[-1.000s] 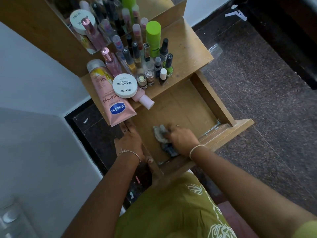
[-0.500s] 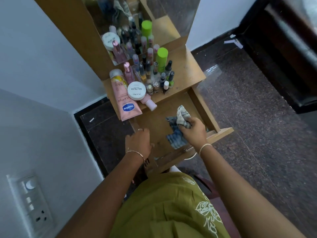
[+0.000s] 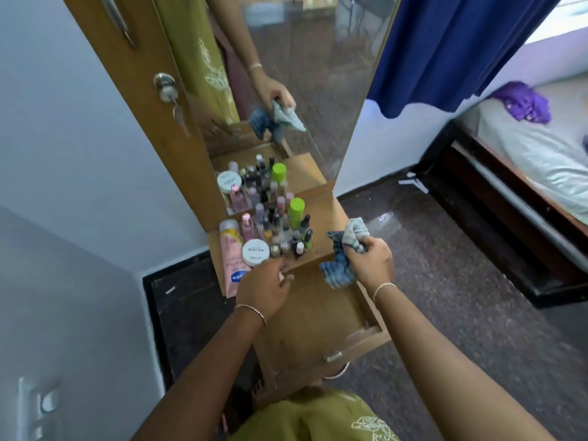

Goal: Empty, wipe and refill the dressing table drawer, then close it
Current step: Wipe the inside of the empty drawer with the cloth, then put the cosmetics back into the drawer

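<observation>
Dressing-table shelf (image 3: 323,218) crowded; right hand (image 3: 370,261) clenches cloth (image 3: 339,272); left hand (image 3: 264,289) at shelf edge, fingertips blurred, grip unclear.

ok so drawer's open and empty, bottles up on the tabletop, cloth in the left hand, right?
No, head view shows the cloth gripped by the right hand. Rest holds: drawer open and empty, bottles on the tabletop.

Dim daylight, motion blur, fisheye edges

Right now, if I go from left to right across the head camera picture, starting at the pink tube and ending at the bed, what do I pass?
pink tube → white jar → green-capped bottle → cloth → bed
</observation>
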A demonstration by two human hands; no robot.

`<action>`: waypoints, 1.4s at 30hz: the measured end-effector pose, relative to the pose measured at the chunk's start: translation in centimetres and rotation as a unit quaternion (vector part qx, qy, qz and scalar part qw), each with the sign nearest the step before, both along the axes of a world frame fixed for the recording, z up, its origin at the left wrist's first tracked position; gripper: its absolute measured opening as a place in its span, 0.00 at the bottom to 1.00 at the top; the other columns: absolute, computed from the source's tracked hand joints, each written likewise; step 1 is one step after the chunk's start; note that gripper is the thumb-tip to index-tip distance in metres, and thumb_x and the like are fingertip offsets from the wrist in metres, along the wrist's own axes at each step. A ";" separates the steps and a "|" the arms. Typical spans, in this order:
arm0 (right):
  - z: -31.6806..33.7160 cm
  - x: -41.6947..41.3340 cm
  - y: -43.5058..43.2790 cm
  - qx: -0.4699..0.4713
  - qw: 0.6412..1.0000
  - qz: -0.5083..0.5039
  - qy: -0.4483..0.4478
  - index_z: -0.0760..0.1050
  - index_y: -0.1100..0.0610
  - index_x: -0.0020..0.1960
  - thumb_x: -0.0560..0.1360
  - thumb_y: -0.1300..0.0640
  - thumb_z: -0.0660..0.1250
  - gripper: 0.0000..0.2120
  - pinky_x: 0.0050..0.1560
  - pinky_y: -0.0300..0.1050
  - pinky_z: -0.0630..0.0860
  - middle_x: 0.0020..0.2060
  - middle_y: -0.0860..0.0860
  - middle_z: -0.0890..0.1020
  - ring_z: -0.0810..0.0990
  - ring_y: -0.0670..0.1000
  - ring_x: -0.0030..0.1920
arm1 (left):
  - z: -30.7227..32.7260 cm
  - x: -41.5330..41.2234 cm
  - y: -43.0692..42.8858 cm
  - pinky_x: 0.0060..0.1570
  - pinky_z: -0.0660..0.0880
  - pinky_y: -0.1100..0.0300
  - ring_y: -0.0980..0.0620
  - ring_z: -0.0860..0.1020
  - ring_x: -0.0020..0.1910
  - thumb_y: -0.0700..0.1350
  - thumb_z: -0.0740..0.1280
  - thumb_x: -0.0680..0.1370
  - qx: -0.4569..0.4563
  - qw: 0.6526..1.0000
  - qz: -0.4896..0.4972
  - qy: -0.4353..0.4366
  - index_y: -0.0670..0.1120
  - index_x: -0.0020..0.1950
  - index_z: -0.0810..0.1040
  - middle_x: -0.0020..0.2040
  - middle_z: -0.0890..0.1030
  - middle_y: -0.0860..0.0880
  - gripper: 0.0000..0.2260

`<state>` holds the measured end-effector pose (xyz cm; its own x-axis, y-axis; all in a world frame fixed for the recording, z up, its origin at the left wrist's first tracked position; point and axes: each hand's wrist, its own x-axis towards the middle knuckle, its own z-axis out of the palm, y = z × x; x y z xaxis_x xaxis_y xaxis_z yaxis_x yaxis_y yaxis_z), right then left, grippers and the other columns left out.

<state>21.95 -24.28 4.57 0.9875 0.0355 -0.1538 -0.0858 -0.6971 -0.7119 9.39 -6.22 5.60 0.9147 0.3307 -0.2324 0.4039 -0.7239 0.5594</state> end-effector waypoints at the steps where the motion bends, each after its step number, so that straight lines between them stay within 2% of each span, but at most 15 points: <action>1: 0.2 1.0 0.2 -0.010 1.000 0.011 -0.002 0.81 0.54 0.53 0.72 0.50 0.69 0.12 0.48 0.45 0.75 0.48 0.55 0.77 0.78 0.55 0.49 | 0.2 0.3 0.1 0.51 0.76 0.54 0.53 0.78 0.54 0.50 0.66 0.76 0.000 1.000 0.014 -0.003 0.52 0.60 0.76 0.56 0.81 0.54 0.13; 3: 0.2 2.9 0.6 -0.036 0.999 0.032 -0.004 0.81 0.55 0.55 0.72 0.52 0.69 0.13 0.54 0.50 0.76 0.50 0.57 0.77 0.78 0.57 0.52 | 0.2 0.7 0.2 0.54 0.75 0.56 0.53 0.78 0.56 0.49 0.66 0.76 -0.006 0.999 0.043 -0.009 0.51 0.61 0.76 0.56 0.81 0.53 0.14; 5: 0.0 4.8 1.2 -0.060 0.997 0.049 -0.003 0.80 0.55 0.58 0.73 0.53 0.68 0.15 0.56 0.50 0.76 0.52 0.57 0.77 0.77 0.58 0.53 | 0.1 0.9 0.2 0.55 0.76 0.55 0.52 0.78 0.56 0.47 0.67 0.75 -0.019 0.997 0.068 -0.006 0.51 0.61 0.77 0.56 0.81 0.52 0.14; 9: -1.0 8.4 2.6 -0.086 0.993 0.085 0.000 0.80 0.54 0.59 0.73 0.54 0.67 0.15 0.53 0.46 0.74 0.53 0.57 0.75 0.78 0.58 0.52 | -0.5 1.2 -0.3 0.54 0.76 0.55 0.50 0.77 0.57 0.49 0.65 0.76 -0.003 0.993 0.119 0.002 0.50 0.63 0.74 0.59 0.79 0.51 0.15; 13: -2.0 10.5 3.9 -0.099 0.989 0.110 0.013 0.77 0.53 0.63 0.75 0.54 0.66 0.17 0.54 0.49 0.75 0.55 0.56 0.73 0.78 0.59 0.53 | -1.0 1.9 -0.8 0.56 0.75 0.54 0.48 0.75 0.60 0.49 0.64 0.77 0.011 0.991 0.135 0.009 0.49 0.67 0.71 0.64 0.75 0.49 0.18; 17: -3.1 11.6 4.9 -0.127 0.979 0.157 0.027 0.72 0.52 0.65 0.76 0.54 0.63 0.17 0.52 0.51 0.75 0.54 0.54 0.70 0.77 0.60 0.50 | -1.5 2.4 -0.8 0.56 0.74 0.53 0.48 0.75 0.60 0.48 0.64 0.77 0.006 0.989 0.150 0.012 0.50 0.67 0.71 0.65 0.73 0.50 0.18; 19: -3.7 11.8 5.3 -0.120 0.973 0.195 0.030 0.66 0.48 0.70 0.76 0.55 0.63 0.22 0.51 0.53 0.75 0.54 0.55 0.69 0.77 0.61 0.49 | -1.7 2.4 -0.8 0.56 0.74 0.52 0.49 0.75 0.60 0.49 0.64 0.77 0.006 0.987 0.158 0.015 0.50 0.67 0.71 0.65 0.73 0.51 0.18; 21: -4.2 11.8 5.6 -0.123 0.969 0.210 0.034 0.57 0.48 0.75 0.76 0.57 0.64 0.30 0.53 0.56 0.75 0.57 0.57 0.71 0.76 0.62 0.53 | -1.9 2.2 -0.6 0.55 0.75 0.51 0.49 0.75 0.60 0.49 0.64 0.77 0.007 0.985 0.169 0.021 0.51 0.66 0.71 0.64 0.73 0.52 0.17; 22: -4.6 11.8 5.8 -0.128 0.969 0.207 0.032 0.57 0.51 0.75 0.76 0.56 0.65 0.30 0.53 0.57 0.74 0.60 0.58 0.72 0.76 0.63 0.56 | -2.0 2.2 -0.5 0.54 0.75 0.51 0.49 0.75 0.59 0.49 0.64 0.77 0.009 0.985 0.172 0.027 0.51 0.66 0.71 0.63 0.74 0.52 0.17; 24: -5.2 11.7 5.9 -0.139 0.969 0.203 0.030 0.60 0.56 0.71 0.76 0.56 0.63 0.25 0.54 0.58 0.73 0.62 0.58 0.73 0.75 0.63 0.60 | -2.3 2.1 -0.2 0.53 0.76 0.51 0.49 0.77 0.56 0.49 0.64 0.77 0.012 0.984 0.174 0.037 0.51 0.66 0.71 0.62 0.74 0.51 0.17; 27: -5.9 11.8 5.9 -0.176 0.951 0.248 0.045 0.62 0.54 0.70 0.77 0.57 0.60 0.22 0.56 0.60 0.75 0.63 0.57 0.73 0.74 0.61 0.61 | -2.6 2.1 0.2 0.52 0.76 0.51 0.49 0.77 0.55 0.49 0.64 0.77 0.013 0.982 0.183 0.045 0.50 0.65 0.72 0.61 0.75 0.51 0.16; 31: -6.8 12.0 6.3 -0.254 0.906 0.338 0.018 0.58 0.55 0.75 0.78 0.58 0.59 0.26 0.63 0.57 0.72 0.73 0.56 0.61 0.68 0.61 0.68 | -2.8 1.9 0.6 0.52 0.76 0.51 0.49 0.77 0.55 0.48 0.65 0.76 0.022 0.981 0.187 0.046 0.51 0.63 0.73 0.60 0.76 0.51 0.15; 34: -7.1 11.8 6.6 -0.289 0.890 0.353 0.012 0.57 0.54 0.75 0.78 0.56 0.60 0.28 0.62 0.57 0.72 0.73 0.57 0.58 0.68 0.62 0.67 | -2.9 1.7 0.8 0.53 0.76 0.53 0.48 0.76 0.57 0.47 0.66 0.76 0.022 0.981 0.188 0.036 0.52 0.63 0.74 0.61 0.76 0.51 0.15; 38: -6.7 11.4 6.6 -0.297 0.890 0.347 -0.008 0.58 0.55 0.74 0.76 0.51 0.62 0.29 0.60 0.57 0.72 0.72 0.58 0.57 0.65 0.62 0.68 | -3.2 1.3 1.4 0.55 0.76 0.51 0.47 0.76 0.59 0.47 0.66 0.76 0.026 0.982 0.183 0.045 0.50 0.64 0.74 0.63 0.76 0.49 0.17; 42: -5.5 9.7 5.6 -0.287 0.904 0.305 -0.092 0.63 0.57 0.71 0.73 0.49 0.65 0.29 0.56 0.56 0.75 0.71 0.57 0.61 0.66 0.60 0.66 | -3.5 0.2 1.9 0.56 0.76 0.51 0.46 0.76 0.59 0.48 0.66 0.76 0.019 0.979 0.197 0.045 0.49 0.65 0.74 0.63 0.77 0.48 0.17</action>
<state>31.65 -18.66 -0.94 0.8223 0.5478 -0.1541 0.5215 -0.8338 -0.1814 9.60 -4.35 2.13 0.6906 0.6633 -0.2882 0.7027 -0.5211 0.4844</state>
